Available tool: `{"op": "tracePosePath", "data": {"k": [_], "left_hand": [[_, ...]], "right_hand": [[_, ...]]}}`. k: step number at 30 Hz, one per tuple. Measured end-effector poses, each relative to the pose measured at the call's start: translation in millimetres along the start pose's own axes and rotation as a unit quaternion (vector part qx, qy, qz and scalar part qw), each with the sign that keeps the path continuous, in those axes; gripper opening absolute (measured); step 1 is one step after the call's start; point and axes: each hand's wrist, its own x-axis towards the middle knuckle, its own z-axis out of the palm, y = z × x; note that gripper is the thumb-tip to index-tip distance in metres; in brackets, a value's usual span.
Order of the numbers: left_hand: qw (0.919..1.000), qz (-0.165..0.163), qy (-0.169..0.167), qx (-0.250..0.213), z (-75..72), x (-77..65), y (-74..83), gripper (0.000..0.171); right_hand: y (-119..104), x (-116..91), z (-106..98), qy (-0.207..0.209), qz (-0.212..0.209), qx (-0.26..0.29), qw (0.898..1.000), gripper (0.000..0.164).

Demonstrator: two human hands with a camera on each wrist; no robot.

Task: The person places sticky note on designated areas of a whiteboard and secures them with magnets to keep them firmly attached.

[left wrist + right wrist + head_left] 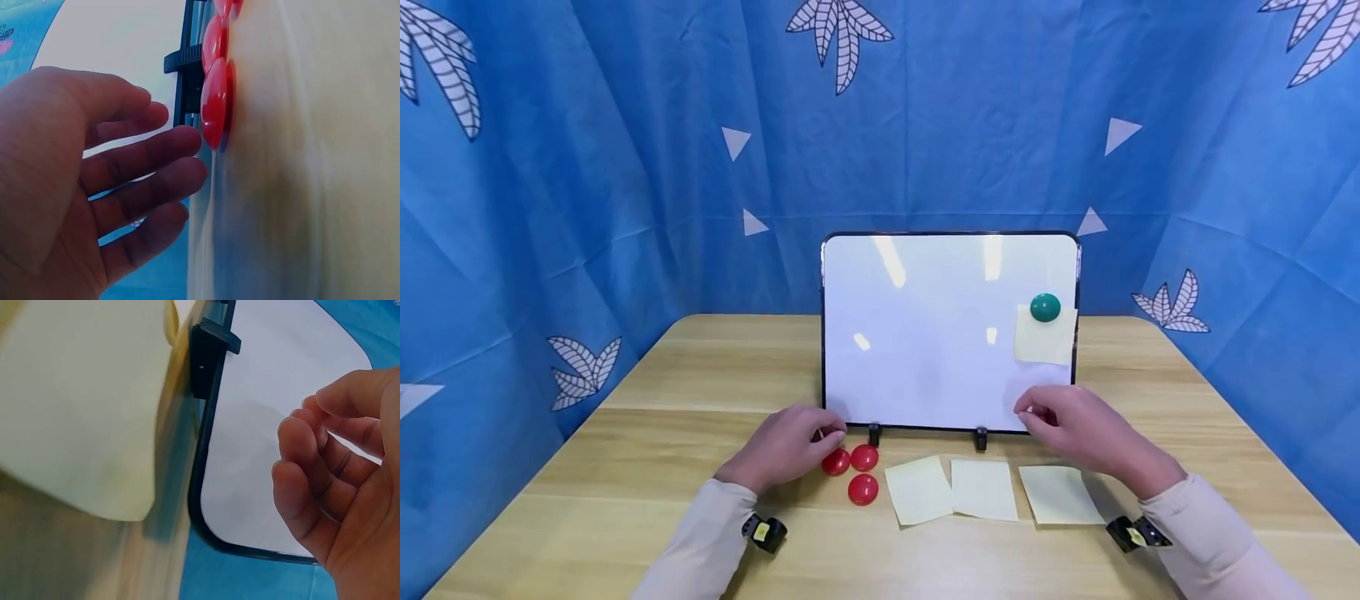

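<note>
Red, glossy and domed, three round discs [862, 490] lie close together on the pale wood-grain table [737, 358], at seven o'clock from the middle of the whiteboard [925, 358]. Each disc carries small bright highlights. The left hand [786, 447] is at eight o'clock, its fingers loosely bent and spread a little apart, holding nothing; they are just beside the nearest disc, and whether they touch it I cannot tell.

The right hand [1086, 429] is at four o'clock, in front of the board's lower corner. Its fingers are curved, with the thumb and fingertips drawn narrowly together and nothing visible between them.

The whiteboard is shiny, streaked with light reflections, edged in black and upright on two black feet [981, 439]. At three o'clock on it hangs a pale yellow note [1043, 343], with a smooth green disc [1045, 307] over its top edge.

On the table, three plain, pale yellow paper squares [983, 492] lie in a row from half past six to five o'clock: the leftmost slightly turned and meeting the middle one, the rightmost set apart. Behind hangs a blue curtain [1000, 167] with white leaves and triangles.
</note>
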Motion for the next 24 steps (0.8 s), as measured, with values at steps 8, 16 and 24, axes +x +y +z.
{"op": "tracePosePath", "data": {"k": [8,16,24], "left_hand": [[0.9999,-0.005,-0.013,-0.005,-1.3,-4.6,-5.5,0.009],[0.9993,-0.027,-0.027,-0.006,-2.5,-3.9,-6.8,0.011],[0.9982,-0.039,-0.043,-0.011,-1.5,-3.8,-5.6,0.016]], "right_hand": [[3,-7,2,-0.008,0.006,0.018,1.0,0.009],[4,-11,1,-0.029,0.028,0.014,0.999,0.007],[12,-17,2,-0.067,0.057,0.011,0.996,0.008]]}}
